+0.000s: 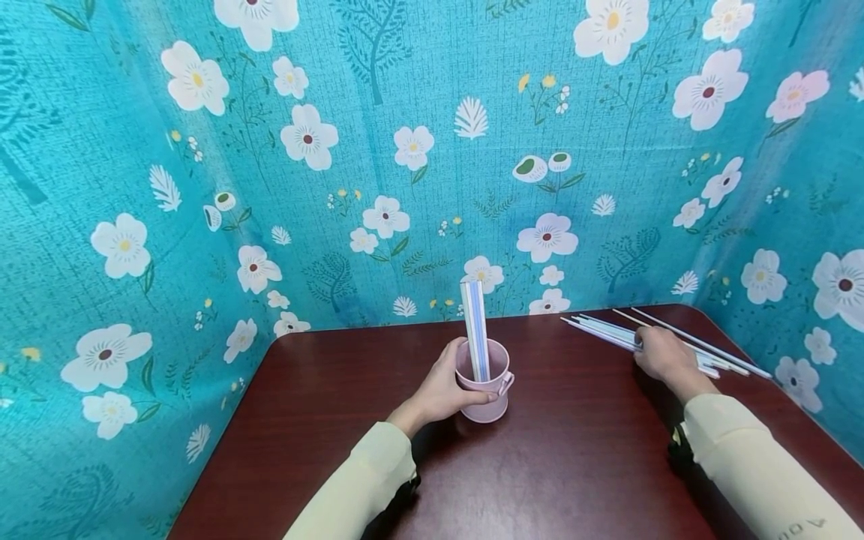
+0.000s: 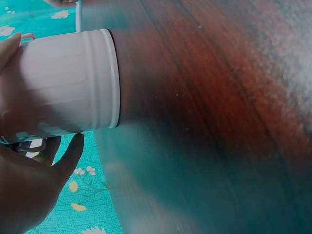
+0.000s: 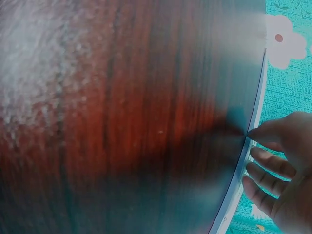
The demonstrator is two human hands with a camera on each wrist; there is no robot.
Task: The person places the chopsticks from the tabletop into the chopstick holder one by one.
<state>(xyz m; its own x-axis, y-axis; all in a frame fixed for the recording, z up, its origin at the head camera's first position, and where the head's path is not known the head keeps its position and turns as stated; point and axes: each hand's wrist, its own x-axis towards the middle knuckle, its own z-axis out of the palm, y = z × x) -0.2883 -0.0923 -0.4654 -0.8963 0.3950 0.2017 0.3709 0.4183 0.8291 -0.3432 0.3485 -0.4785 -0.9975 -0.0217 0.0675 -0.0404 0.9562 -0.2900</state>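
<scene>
A: Where do the loose sticks lie from the fingers?
B: Right under them. The right hand is over the pile at the far right of the table, the nearer of the 2 hands by a wide margin.
A: And their long axis?
B: Flat, running from far left to near right, so the far-left ends point out past the fingertips. The bucket stands well apart, left and nearer.
A: How are that hand's fingers?
B: Spread apart, tips at the sticks; whether they pinch any, I cannot tell.
A: The other hand?
B: The left hand grips the bucket from the left, thumb across its near side.
A: Anything in the way?
B: At the bucket's mouth, a bunch of sticks stands nearly upright, tops tipped slightly left. The handle juts from the right side. At the pile, 2 sticks lie a little apart, right of the rest. Behind everything hangs a flowered cloth.
</scene>
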